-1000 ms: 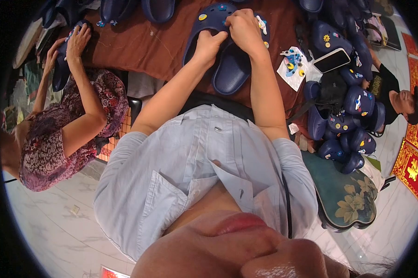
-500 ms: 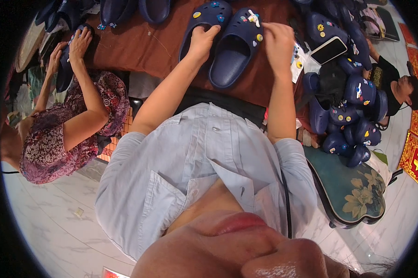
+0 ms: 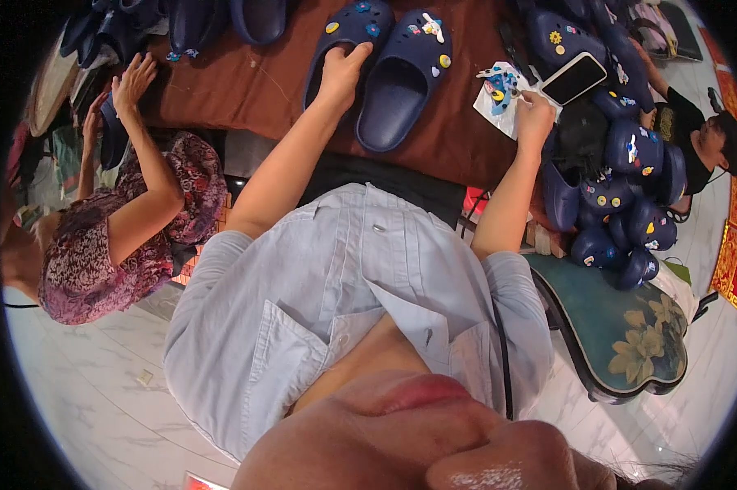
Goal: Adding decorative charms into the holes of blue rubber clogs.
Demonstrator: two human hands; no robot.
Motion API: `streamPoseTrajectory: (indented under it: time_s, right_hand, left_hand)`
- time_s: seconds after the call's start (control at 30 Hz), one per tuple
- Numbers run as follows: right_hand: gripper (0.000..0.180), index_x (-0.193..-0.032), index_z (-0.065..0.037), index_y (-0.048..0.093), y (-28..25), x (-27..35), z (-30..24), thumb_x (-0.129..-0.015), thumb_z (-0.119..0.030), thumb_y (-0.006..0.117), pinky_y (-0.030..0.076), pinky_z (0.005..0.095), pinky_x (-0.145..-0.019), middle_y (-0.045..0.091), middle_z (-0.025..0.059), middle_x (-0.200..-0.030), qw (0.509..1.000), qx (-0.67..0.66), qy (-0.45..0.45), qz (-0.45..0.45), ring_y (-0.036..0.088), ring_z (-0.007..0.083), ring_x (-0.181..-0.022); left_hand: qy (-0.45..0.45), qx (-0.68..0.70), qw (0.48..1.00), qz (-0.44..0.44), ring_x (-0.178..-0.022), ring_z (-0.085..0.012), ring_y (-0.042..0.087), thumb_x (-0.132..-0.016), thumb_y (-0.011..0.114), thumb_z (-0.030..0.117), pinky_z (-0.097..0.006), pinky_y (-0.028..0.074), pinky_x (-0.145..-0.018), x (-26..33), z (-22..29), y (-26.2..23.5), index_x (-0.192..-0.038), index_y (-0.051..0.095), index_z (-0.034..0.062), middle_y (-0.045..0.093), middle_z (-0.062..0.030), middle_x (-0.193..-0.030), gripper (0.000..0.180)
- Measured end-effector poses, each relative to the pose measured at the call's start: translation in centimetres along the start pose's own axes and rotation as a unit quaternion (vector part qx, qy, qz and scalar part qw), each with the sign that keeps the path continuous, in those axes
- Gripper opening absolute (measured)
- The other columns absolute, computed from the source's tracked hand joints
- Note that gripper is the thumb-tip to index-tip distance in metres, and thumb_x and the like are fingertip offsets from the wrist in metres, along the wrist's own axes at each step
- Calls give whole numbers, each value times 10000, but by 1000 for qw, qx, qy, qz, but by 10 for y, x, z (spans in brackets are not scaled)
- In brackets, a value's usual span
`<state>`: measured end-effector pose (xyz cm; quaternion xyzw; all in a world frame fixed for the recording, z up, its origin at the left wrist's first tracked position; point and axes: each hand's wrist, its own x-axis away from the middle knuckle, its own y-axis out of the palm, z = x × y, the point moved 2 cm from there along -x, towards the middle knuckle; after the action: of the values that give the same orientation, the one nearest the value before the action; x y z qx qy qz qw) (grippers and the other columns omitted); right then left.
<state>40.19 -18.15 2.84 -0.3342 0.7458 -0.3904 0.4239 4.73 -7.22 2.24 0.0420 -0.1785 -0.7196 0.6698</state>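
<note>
Two navy foam clogs lie side by side on the brown-covered desk (image 3: 229, 94): the right clog (image 3: 401, 77), bearing white and yellow charms, and the left clog (image 3: 354, 33), just left of the right clog. The person's left hand (image 3: 340, 75) grips the left clog, fingers inside its opening and thumb along the edge of the upper. Right of the right clog is a white sheet (image 3: 499, 121) holding loose charms (image 3: 496, 84); the right hand (image 3: 536, 116) is at the sheet's side farther from the right clog, fingertips bunched together, though I cannot tell whether they pinch anything. Farther right of the right clog are a smartphone (image 3: 574, 79) and a heap of decorated clogs (image 3: 617, 151)
</note>
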Motion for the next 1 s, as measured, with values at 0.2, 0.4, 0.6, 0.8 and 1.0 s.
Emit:
streamPoseTrajectory:
  time_s: [0.2,0.4,0.6,0.8,1.0]
  right_hand:
    - [182,-954,-64,761,14,-2,-5,-782,-119,748,465,448,-837,695,166,-944,998,66,2,-13,591,363,-928]
    - [192,-967,-55,739,17,-4,-4,-785,-115,748,454,439,-866,681,153,-962,998,47,4,-32,579,352,-939]
    - [176,-959,-44,717,13,-3,-8,-791,-92,725,458,443,-862,674,158,-965,998,46,-24,-18,578,361,-943]
    - [160,-935,-20,685,6,1,-10,-786,-76,704,471,457,-837,678,156,-945,1000,23,9,-8,603,357,-918]
    - [190,-961,-2,685,-19,-3,-49,-775,-22,712,516,381,-741,697,141,-884,991,-86,40,92,656,271,-801]
  left_hand:
    - [3,-9,1000,-9,-1029,-180,599,-906,656,206,-308,463,-912,7,8,5,-1197,588,-112,640,-119,-1143,436]
    - [-12,36,999,-17,-1016,-170,601,-893,648,154,-310,469,-895,2,6,2,-1194,587,-117,646,-112,-1134,410]
    - [-93,58,994,-1,-888,-198,610,-740,718,110,-316,462,-821,-18,-7,-7,-832,695,12,676,-86,-889,137]
    - [-153,160,975,-34,-897,-206,616,-735,715,86,-351,467,-878,-12,-3,-2,-835,688,20,673,-79,-908,123]
    - [-164,183,967,-62,-889,-218,625,-742,710,57,-354,493,-861,-21,-15,-11,-927,671,-14,661,-102,-964,202]
